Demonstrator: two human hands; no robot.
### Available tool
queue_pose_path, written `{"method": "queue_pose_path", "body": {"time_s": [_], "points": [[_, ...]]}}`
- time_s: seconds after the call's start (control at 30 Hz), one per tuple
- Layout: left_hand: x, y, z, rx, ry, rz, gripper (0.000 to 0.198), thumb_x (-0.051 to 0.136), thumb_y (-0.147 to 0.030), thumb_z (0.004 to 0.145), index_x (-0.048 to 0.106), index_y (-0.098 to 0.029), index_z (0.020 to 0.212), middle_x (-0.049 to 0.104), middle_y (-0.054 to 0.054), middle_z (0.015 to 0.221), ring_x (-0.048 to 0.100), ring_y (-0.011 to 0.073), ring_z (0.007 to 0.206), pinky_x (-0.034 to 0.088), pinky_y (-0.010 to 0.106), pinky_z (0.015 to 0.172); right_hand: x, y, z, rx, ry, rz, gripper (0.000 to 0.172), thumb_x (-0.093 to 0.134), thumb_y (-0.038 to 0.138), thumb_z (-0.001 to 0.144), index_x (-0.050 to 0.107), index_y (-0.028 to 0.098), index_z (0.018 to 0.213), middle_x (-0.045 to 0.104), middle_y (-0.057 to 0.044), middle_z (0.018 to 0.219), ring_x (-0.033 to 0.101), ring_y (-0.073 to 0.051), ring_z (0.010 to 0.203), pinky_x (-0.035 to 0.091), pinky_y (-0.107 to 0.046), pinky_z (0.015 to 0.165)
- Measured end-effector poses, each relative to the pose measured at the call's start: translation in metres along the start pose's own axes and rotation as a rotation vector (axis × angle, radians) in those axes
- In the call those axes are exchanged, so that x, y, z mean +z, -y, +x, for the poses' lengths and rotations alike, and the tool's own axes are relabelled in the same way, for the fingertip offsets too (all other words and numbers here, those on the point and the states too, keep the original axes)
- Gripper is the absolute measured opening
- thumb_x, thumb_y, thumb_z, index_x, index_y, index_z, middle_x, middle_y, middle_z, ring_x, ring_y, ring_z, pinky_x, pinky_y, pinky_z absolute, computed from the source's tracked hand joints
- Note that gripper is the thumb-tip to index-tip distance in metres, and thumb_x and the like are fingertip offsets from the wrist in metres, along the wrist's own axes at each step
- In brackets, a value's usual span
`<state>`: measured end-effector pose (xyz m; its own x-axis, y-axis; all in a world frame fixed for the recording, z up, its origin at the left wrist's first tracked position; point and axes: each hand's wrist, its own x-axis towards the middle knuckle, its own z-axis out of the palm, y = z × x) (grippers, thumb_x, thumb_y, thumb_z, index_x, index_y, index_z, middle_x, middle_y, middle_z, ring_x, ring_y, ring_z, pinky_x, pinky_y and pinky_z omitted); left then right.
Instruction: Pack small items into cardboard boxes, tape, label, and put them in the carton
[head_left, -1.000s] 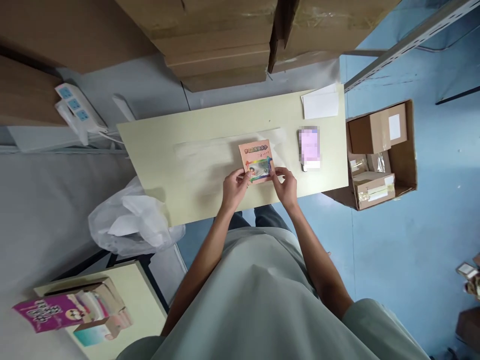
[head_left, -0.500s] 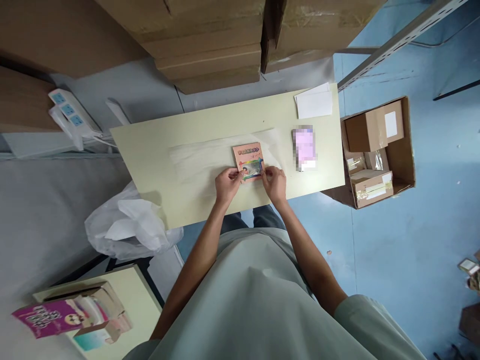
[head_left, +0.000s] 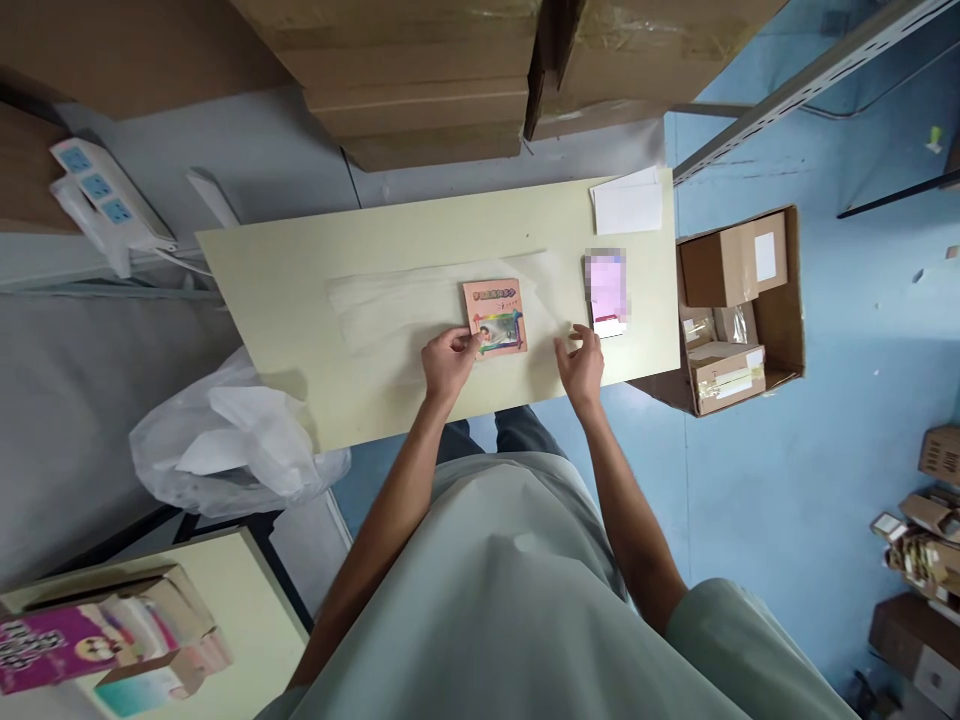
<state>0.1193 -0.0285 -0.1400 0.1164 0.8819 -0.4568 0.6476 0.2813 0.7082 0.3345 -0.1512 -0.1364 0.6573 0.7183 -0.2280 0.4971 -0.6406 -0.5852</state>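
At frame centre the booklet [head_left: 495,316] lies flat on a film [head_left: 397,305] spread across the bench [head_left: 285,290], the left hand [head_left: 448,362] pinching its lower-left corner between its fingers and the right hand [head_left: 579,365] empty just right of it, fingers loosely spread: placed, it seems, but the film not yet folded over it.

I see a small pink booklet [head_left: 494,316] lying flat, cover up, near the middle of the tabletop [head_left: 300,290], on a thin translucent sheet [head_left: 397,300] spread out beneath it. The cover has a line of print above a rainbow-framed picture. My left grip [head_left: 446,362] pinches its near left corner.
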Motion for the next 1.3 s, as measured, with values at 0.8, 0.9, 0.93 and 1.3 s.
{"method": "queue_pose_path", "body": {"time_s": [0.8, 0.9, 0.93, 1.3], "points": [[0.009, -0.005, -0.006, 0.080, -0.017, 0.166, 0.027, 0.064, -0.044, 0.104, 0.058, -0.022, 0.117, 0.079, 0.013, 0.096, 0.076, 0.0330, 0.100, 0.054, 0.040, 0.089, 0.038, 0.071, -0.003, -0.530, 0.453, -0.064, 0.013, 0.062, 0.029, 0.104, 0.073, 0.026, 0.096, 0.054, -0.004, 0.166, 0.055, -0.033, 0.135, 0.058, -0.053, 0.109], [0.021, -0.006, -0.013, 0.072, -0.084, 0.170, 0.031, 0.070, -0.040, 0.100, 0.056, -0.022, 0.120, 0.075, 0.014, 0.106, 0.072, 0.0345, 0.111, 0.054, 0.043, 0.098, 0.031, 0.073, 0.015, -0.531, 0.502, -0.027, 0.021, 0.054, 0.032, 0.107, 0.073, 0.025, 0.101, 0.061, -0.005, 0.160, 0.060, -0.030, 0.130, 0.061, -0.048, 0.105], [0.024, -0.005, -0.015, 0.070, -0.107, 0.169, 0.030, 0.070, -0.036, 0.100, 0.056, -0.021, 0.122, 0.074, 0.015, 0.109, 0.071, 0.0347, 0.114, 0.053, 0.044, 0.101, 0.031, 0.074, 0.024, -0.531, 0.506, -0.010, 0.021, 0.053, 0.031, 0.108, 0.072, 0.025, 0.104, 0.062, -0.006, 0.157, 0.063, -0.028, 0.127, 0.061, -0.045, 0.103], [0.045, -0.035, -0.030, 0.226, -0.048, 0.340, 0.030, 0.045, -0.023, 0.108, 0.073, -0.020, 0.118, 0.067, 0.022, 0.132, 0.056, 0.0410, 0.137, 0.044, 0.056, 0.113, 0.071, 0.109, 0.127, -0.456, 0.582, -0.214, 0.011, 0.068, 0.016, 0.094, 0.071, 0.024, 0.101, 0.065, -0.009, 0.120, 0.071, -0.023, 0.086, 0.064, -0.045, 0.088]]}}
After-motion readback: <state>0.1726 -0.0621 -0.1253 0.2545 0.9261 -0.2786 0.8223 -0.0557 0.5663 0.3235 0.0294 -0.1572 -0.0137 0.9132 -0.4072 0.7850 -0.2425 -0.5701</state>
